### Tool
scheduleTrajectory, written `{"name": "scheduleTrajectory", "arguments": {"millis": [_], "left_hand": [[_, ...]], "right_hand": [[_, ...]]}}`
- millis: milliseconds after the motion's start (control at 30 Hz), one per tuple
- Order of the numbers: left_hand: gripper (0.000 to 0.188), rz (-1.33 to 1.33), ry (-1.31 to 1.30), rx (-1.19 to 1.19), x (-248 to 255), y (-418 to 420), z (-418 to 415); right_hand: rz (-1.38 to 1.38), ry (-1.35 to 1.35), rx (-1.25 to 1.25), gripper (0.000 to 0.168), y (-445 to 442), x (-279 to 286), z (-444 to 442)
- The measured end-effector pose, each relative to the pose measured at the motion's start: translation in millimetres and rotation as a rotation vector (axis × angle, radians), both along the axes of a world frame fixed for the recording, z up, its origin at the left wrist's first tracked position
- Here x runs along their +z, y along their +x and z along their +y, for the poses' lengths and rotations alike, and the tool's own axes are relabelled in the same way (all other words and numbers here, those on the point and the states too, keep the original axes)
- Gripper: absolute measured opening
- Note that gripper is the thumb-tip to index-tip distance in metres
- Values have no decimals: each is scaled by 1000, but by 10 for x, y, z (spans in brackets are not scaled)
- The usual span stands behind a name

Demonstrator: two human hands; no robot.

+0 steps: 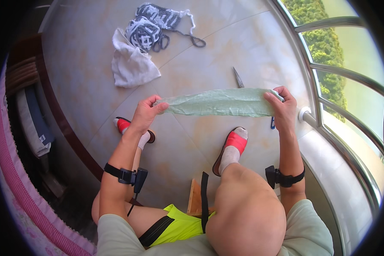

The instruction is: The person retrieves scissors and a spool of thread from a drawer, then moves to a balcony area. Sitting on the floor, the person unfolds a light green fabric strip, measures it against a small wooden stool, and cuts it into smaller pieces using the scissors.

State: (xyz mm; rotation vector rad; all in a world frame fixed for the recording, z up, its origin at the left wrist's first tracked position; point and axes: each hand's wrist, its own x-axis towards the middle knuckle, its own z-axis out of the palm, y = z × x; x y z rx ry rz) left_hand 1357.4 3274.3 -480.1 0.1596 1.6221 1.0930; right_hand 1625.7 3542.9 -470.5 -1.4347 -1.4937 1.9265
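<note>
A pale green strip of fabric (217, 102) is stretched sideways in the air in front of me. My left hand (147, 112) pinches its left end between thumb and fingers. At the other end, my right hand (281, 105) grips the cloth, thumb on top. Behind the strip, the pointed blade of a pair of scissors (238, 78) shows on the floor. Their blue handle (273, 122) peeks out below the cloth near my right wrist; the middle of the scissors is hidden.
On the tiled floor ahead lie grey and white yarn (144, 33), a knitted piece (166, 16) and a white cloth (131, 65). A metal railing (348, 72) curves along the right. A bed with a pink cover (22, 192) stands at left. My feet wear red slippers (236, 142).
</note>
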Motion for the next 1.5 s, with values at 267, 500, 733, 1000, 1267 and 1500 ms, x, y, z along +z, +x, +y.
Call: {"name": "scheduleTrajectory", "arguments": {"millis": [267,500,733,1000,1267,1500], "left_hand": [[18,179,216,529,-20,21,148],[21,242,104,300,303,-103,115],[20,137,124,210,626,-201,193],[18,146,207,289,799,-211,182],[20,-108,353,583,851,-54,344],[24,-251,282,541,557,-26,153]], "right_hand": [[155,-11,-147,16,147,80,-51],[-28,-28,-77,13,225,77,-47],[58,-157,-93,14,328,50,79],[170,-125,-177,14,350,66,122],[35,-76,-51,17,171,40,-36],[20,20,-5,14,24,-62,-271]]}}
